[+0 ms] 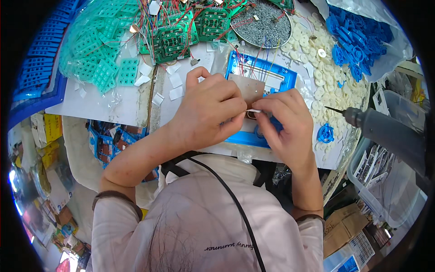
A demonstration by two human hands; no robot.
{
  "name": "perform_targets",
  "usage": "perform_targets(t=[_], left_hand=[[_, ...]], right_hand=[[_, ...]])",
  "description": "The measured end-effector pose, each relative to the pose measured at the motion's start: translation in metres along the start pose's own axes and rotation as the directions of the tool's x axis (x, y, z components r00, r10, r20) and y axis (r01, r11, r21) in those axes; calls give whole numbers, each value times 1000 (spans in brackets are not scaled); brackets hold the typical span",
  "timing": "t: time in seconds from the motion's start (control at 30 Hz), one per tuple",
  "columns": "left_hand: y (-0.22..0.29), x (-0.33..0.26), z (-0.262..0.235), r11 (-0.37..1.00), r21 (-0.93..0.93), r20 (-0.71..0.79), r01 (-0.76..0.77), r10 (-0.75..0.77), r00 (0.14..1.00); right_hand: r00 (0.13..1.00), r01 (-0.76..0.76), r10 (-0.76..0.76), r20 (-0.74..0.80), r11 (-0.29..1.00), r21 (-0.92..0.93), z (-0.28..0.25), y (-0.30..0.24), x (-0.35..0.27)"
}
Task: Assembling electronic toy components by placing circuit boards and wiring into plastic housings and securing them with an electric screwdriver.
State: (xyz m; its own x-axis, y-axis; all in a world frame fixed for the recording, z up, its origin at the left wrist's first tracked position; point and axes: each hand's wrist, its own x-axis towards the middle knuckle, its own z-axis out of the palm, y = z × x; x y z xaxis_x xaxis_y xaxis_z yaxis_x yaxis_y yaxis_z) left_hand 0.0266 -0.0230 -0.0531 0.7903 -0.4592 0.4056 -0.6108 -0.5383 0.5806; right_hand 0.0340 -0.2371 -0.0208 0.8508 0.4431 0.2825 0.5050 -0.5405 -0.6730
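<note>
My left hand [210, 106] is closed, fingers curled and tips pinched together over a blue plastic casing [290, 78]. My right hand [286, 122] pinches a small white strip [254, 110] between thumb and index finger. The strip's other end meets my left fingertips. Beneath lies a brown board [248, 87] on the casing, partly covered by my hands. Thin red, yellow and dark wires [260, 63] rise from the casing's far side. What lies directly under my left palm is hidden.
Green circuit boards [174, 38] with red wires and a tray of small screws [262, 22] stand at the back. Teal rubber keypads [128, 72] lie left. White discs [335, 86], blue plastic parts [358, 38] and a grey electric screwdriver [385, 131] are at the right.
</note>
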Motion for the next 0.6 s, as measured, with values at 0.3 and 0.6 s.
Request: perform_targets(t=[0.3,0.6], left_hand=[[-11,0,-12,992,-123,98,34,-22,995],[-7,4,-8,986,-156,127,59,-39,991]], right_hand=[[995,-96,95,17,993,65,11,5,-1],[992,-94,84,90,989,112,7,5,-1]])
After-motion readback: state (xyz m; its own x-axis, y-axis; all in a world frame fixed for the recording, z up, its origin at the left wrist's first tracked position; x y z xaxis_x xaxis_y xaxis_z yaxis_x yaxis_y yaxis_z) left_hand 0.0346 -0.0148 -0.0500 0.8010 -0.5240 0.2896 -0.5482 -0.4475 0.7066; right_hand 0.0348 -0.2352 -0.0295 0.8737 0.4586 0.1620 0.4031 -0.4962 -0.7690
